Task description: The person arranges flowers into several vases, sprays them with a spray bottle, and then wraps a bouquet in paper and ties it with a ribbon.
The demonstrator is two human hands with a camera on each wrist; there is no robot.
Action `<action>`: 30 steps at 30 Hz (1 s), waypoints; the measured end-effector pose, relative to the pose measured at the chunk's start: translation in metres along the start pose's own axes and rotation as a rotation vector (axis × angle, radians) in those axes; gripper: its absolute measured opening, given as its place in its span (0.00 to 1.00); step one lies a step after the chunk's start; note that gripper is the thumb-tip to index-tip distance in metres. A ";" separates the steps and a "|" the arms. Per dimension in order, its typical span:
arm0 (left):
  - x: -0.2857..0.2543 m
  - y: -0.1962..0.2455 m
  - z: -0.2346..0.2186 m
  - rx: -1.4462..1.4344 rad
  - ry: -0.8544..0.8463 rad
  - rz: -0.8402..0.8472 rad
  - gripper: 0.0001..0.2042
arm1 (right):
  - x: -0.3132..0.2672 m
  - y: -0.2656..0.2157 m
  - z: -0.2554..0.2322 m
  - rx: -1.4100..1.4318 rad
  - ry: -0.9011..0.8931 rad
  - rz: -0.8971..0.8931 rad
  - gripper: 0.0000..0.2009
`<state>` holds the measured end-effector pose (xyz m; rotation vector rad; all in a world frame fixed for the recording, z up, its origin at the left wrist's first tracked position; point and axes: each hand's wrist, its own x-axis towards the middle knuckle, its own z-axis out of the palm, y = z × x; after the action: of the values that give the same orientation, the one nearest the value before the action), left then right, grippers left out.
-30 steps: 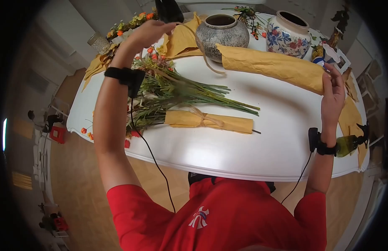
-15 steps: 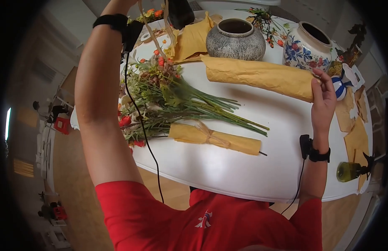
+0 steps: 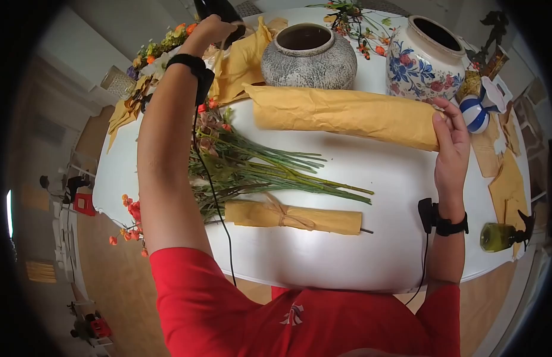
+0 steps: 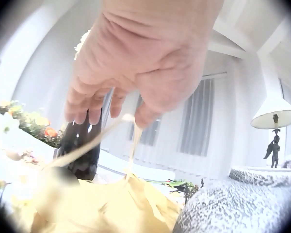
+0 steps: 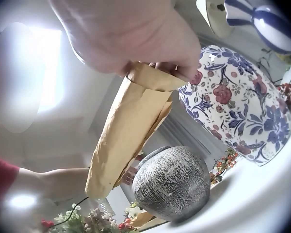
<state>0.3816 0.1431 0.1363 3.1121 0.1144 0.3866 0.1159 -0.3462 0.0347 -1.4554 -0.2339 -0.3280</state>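
Observation:
The right hand (image 3: 453, 143) pinches one end of a rolled yellow-brown paper (image 3: 347, 116), held above the table in front of the grey vase (image 3: 312, 65). In the right wrist view the paper roll (image 5: 128, 126) hangs from the fingers, its far end free. The left hand (image 3: 213, 30) is stretched out at the back left, by a dark bottle. In the left wrist view the left hand (image 4: 140, 63) pinches a thin tan ribbon (image 4: 87, 145) between thumb and finger, above crumpled paper (image 4: 111, 206). A tied paper roll (image 3: 323, 219) lies below the flower stems (image 3: 288, 172).
Blue-and-red floral vase (image 3: 422, 68) at the back right, with a blue-and-white striped object (image 3: 475, 113) beside it. A green spray bottle (image 3: 497, 237) and paper pieces (image 3: 505, 190) lie at the right edge. Dark bottle (image 3: 219, 12) at the back left; white table (image 3: 323, 259) underneath.
The left hand went up out of the head view and is back beside the dark bottle, with the ribbon. The paper roll in the right hand has shifted left and lies more level.

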 end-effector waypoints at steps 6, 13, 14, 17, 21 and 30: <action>-0.126 0.075 -0.080 -0.534 -0.407 0.219 0.40 | -0.001 -0.003 0.006 0.093 0.005 -0.047 0.16; -0.238 0.123 -0.119 -0.553 -0.820 0.505 0.37 | -0.031 -0.017 0.029 0.023 -0.067 -0.314 0.15; -0.250 0.127 -0.117 -0.576 -0.861 0.508 0.37 | -0.037 -0.017 0.034 0.014 -0.077 -0.354 0.14; -0.272 0.130 -0.108 -0.631 -0.955 0.494 0.35 | -0.049 -0.021 0.041 -0.040 -0.126 -0.476 0.13; -0.301 0.131 -0.115 -0.460 -0.655 0.572 0.30 | -0.056 -0.033 0.045 -0.141 -0.218 -0.526 0.15; -0.336 0.129 -0.111 -0.176 0.124 0.792 0.22 | -0.059 -0.045 0.054 0.202 -0.415 -0.005 0.33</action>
<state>0.0387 -0.0111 0.1638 2.8119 -1.1014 0.5426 0.0473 -0.2917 0.0611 -1.3102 -0.5884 -0.0009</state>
